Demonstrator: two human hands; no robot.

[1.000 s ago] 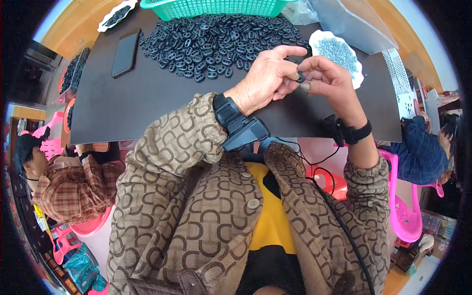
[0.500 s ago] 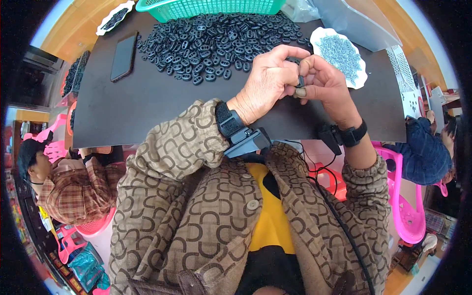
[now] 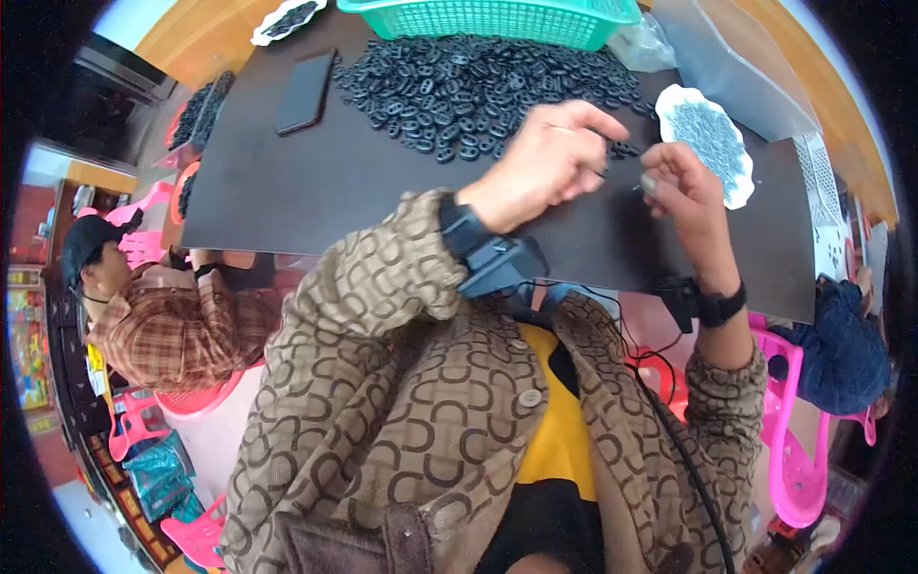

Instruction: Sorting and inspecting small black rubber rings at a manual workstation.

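Both hands, which met around one dark piece a second ago, have moved apart, and my view has swung so the table [image 3: 382,206] sits further right.

Nearest me, patterned sleeves [image 3: 373,263] hide the forearms. I see the right hand [image 3: 688,191] with thumb and forefinger pinched narrow on a small silvery sliver [image 3: 637,187]; blurred, it juts left, long axis roughly left to right. Left of it, the left hand [image 3: 555,158] is curled, forefinger stretched right. I make out a dark edge [image 3: 601,173] by its curled fingertips, but the rest is covered, so I can't tell its grip or which way that piece points.

Farther off lie a phone [image 3: 307,91] on the left, the heap of dark oval pieces [image 3: 449,91] at mixed angles, and a scalloped white dish [image 3: 666,99] on the right. At the far side, my frame cuts off the green basket [image 3: 497,24].
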